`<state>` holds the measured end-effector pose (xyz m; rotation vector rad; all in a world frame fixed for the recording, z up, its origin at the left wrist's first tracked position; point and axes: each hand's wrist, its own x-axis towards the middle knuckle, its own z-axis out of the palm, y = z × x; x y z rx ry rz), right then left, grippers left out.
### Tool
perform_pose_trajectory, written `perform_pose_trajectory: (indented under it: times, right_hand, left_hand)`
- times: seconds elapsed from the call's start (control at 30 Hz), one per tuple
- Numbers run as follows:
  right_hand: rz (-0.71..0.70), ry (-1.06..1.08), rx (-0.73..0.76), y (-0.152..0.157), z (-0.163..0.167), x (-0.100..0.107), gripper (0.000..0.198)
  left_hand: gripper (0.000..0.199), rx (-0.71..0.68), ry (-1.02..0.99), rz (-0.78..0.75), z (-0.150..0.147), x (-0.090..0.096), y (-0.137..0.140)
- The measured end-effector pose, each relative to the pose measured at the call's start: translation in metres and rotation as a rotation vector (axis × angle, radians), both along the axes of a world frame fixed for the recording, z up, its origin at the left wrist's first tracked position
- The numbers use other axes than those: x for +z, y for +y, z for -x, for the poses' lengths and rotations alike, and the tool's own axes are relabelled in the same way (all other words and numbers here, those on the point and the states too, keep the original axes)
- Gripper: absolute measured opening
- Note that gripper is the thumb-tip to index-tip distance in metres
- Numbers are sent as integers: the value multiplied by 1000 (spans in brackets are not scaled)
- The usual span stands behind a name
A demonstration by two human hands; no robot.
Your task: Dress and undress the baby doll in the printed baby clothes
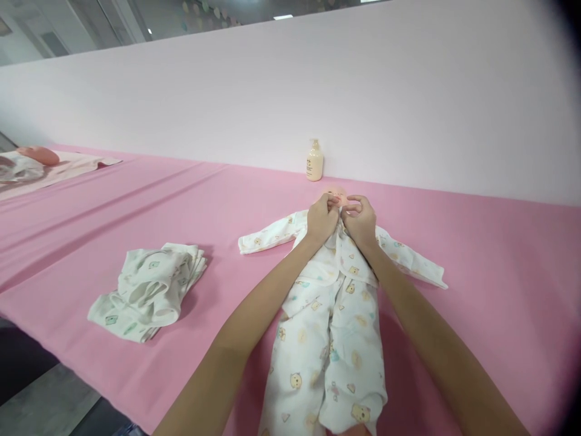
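Note:
A baby doll point(334, 191) lies on its back on the pink mat, mostly covered by clothes, its head partly behind my hands. It wears a white baby jacket point(318, 260) with a small bear print, sleeves spread to both sides, and matching trousers point(302, 363). At the neckline my left hand point(323, 217) is closed, its fingertips pinching the jacket's collar. Close beside it, my right hand point(360, 219) pinches the other side of the collar between thumb and finger. The fingertips almost meet under the doll's chin; any fastener between them is too small to make out.
A cream pump bottle point(315, 161) stands behind the doll by the white wall point(272, 91). Folded white printed cloth point(154, 287) lies to the left on the pink mat point(218, 200). Another doll point(39, 155) rests on a pale cloth at far left. The mat's edge is at lower left.

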<state>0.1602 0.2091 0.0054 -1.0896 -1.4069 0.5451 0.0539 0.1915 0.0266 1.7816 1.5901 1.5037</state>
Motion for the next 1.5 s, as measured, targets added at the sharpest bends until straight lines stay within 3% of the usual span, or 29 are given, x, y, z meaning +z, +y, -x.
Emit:
perform_pose_trajectory:
  times: [0.33, 0.77, 1.1, 1.3, 1.5]
  right_hand:
    - [6, -30, 41, 0, 0, 4, 43]
    - [2, -5, 69, 4, 1, 1, 39]
    - [57, 56, 100, 2, 3, 6, 38]
    - [117, 12, 30, 6, -2, 2, 44]
    - [49, -51, -53, 2, 0, 3, 51]
  left_hand:
    - [14, -16, -5, 31, 0, 3, -3]
    - [50, 27, -18, -15, 1, -3, 2]
    - [57, -10, -11, 2, 4, -4, 4]
    - [49, -70, 24, -43, 8, -7, 6]
    - [54, -58, 50, -47, 8, -6, 5]
